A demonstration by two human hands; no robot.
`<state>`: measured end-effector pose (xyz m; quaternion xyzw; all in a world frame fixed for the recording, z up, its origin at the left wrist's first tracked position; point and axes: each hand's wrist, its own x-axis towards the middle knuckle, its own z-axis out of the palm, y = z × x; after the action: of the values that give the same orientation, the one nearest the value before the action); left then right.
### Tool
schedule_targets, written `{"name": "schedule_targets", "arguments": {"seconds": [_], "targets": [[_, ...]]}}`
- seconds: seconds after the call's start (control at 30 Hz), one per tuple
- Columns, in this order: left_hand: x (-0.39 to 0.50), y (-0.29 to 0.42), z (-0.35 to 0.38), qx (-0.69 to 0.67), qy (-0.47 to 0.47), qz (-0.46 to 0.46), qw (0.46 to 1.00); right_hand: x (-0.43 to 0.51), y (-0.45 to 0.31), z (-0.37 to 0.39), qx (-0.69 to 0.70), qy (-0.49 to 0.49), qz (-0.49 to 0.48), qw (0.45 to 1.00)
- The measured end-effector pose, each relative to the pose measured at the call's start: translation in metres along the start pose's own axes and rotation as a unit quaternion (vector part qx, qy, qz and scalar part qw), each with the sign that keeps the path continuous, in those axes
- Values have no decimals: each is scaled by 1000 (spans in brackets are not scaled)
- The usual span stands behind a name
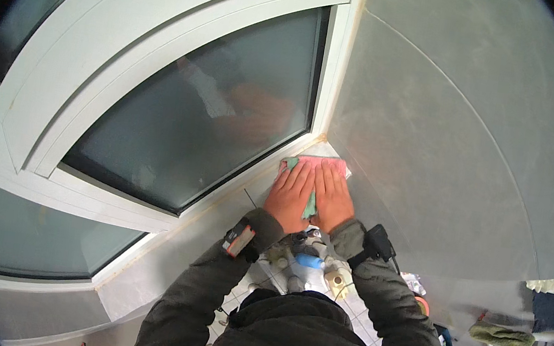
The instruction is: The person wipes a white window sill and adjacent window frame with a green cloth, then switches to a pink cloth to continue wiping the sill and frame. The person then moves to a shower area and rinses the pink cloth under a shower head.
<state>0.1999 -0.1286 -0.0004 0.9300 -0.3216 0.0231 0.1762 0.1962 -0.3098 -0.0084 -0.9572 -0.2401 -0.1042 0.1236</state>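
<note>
A folded pink and green cloth [330, 165] lies in the corner between the window and the grey wall, on a pale corner ledge [319, 149]. My left hand [291, 195] holds the cloth down from the left, fingers stretched forward and side by side. Beside it, my right hand [334, 195] holds it the same way, the two hands almost touching. A strip of green fabric [310, 207] shows between them. The palms and most of the cloth's lower part are hidden. Both hands appear dimly reflected in the window glass [232, 115].
A white window frame [132, 41] fills the left. The grey wall [440, 156] rises at right. Below my wrists, several bottles stand on the low surface, including a blue one [309, 261] and a cream container [337, 281]. A green towel [501, 336] hangs at lower right.
</note>
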Motion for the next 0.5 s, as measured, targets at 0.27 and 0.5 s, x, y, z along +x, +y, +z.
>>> {"name": "schedule_targets", "arguments": {"seconds": [0.27,0.5], "targets": [[12,1,-4,-29,26,-31,999,37,38,5,32,-47,-89,994],[-15,26,3,-5,77,-62,995,55,41,-31,139,-168,-124,968]]}}
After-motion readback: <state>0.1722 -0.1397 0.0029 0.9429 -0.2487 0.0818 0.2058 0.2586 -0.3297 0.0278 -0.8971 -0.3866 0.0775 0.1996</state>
